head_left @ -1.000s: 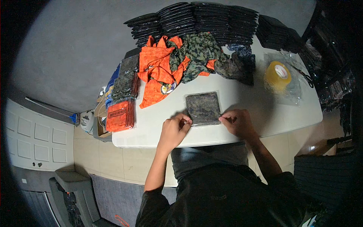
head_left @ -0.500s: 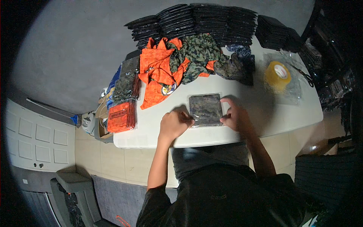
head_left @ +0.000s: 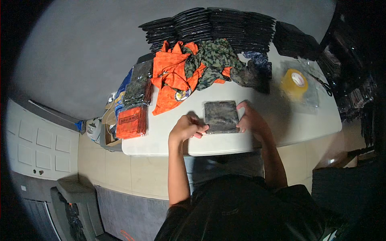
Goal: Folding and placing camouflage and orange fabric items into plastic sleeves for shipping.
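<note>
A folded dark camouflage garment in a clear plastic bag (head_left: 221, 116) lies flat on the white table (head_left: 161, 145) in front of me. My left hand (head_left: 188, 127) is closed at the bag's lower left corner, its thumb and fingertips pinching the plastic. Along the right edge is my right hand (head_left: 254, 122), gripping there with the thumb low and the index finger stretched up towards the upper corner. Beyond the bag lies a loose heap of cloth: an orange garment (head_left: 171, 66) with a round emblem, beside green camouflage cloth (head_left: 213, 56).
Black packages (head_left: 229, 30) stand in tall stacks along the back. To the left lie bagged orange garments (head_left: 130, 122) and bagged dark garments (head_left: 138, 90). At the right, a yellow tape roll (head_left: 295, 83) rests on clear plastic bags (head_left: 309, 98), near black-handled scissors (head_left: 326, 87).
The view has shifted slightly. Both hands stay at the bag's sides, and the bag remains flat on the table. The right index finger reaches along the upper right edge in both frames.
</note>
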`<state>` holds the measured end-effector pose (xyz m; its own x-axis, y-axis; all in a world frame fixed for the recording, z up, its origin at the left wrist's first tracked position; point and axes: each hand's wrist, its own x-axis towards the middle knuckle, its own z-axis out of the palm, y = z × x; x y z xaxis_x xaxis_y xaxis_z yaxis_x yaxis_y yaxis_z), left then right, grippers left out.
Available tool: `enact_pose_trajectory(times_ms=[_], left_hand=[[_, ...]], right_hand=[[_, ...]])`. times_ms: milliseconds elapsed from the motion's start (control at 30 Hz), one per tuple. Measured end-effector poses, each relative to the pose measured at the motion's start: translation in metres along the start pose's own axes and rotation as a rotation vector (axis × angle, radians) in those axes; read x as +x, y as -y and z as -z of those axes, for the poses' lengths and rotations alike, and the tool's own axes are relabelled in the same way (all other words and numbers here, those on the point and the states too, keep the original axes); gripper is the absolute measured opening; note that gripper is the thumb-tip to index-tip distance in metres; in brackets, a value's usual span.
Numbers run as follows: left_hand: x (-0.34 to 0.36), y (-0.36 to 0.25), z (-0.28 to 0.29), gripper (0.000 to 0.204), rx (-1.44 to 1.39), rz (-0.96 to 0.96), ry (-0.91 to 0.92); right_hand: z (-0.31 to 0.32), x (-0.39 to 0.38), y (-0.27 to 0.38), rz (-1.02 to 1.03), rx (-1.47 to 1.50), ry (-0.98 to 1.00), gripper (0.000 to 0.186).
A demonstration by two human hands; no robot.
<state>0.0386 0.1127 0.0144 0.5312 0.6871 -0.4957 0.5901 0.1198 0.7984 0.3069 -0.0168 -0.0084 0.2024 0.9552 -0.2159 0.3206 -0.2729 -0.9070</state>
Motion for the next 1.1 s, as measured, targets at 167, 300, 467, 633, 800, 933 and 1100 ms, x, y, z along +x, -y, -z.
enact_pose_trajectory(times_ms=[167,300,467,633,800,933,1100], left_hand=[[-0.003,0.005,0.010,0.030,-0.055,0.017,0.071],[-0.004,0.005,0.004,0.034,-0.094,-0.058,0.010],[-0.004,0.017,-0.001,0.037,-0.127,-0.112,-0.061],[-0.003,0.018,0.001,0.039,-0.117,-0.107,-0.027],[-0.009,0.010,0.003,0.037,-0.175,-0.028,-0.016],[-0.012,0.012,0.004,0.032,-0.204,0.001,0.013],[-0.010,0.023,-0.004,0.027,-0.205,-0.086,-0.142]], right_hand=[[-0.006,-0.005,0.016,-0.052,-0.135,-0.067,0.047],[-0.014,-0.005,-0.005,0.195,-0.410,-0.290,0.050],[-0.029,-0.023,0.032,0.193,-0.517,-0.434,0.051],[-0.083,-0.007,0.053,0.658,-0.738,-0.439,0.052],[-0.098,0.016,0.018,0.486,-0.889,-0.295,0.063],[-0.098,0.013,0.021,0.462,-0.883,-0.260,0.060],[-0.098,0.013,0.026,0.447,-0.895,-0.253,0.062]])
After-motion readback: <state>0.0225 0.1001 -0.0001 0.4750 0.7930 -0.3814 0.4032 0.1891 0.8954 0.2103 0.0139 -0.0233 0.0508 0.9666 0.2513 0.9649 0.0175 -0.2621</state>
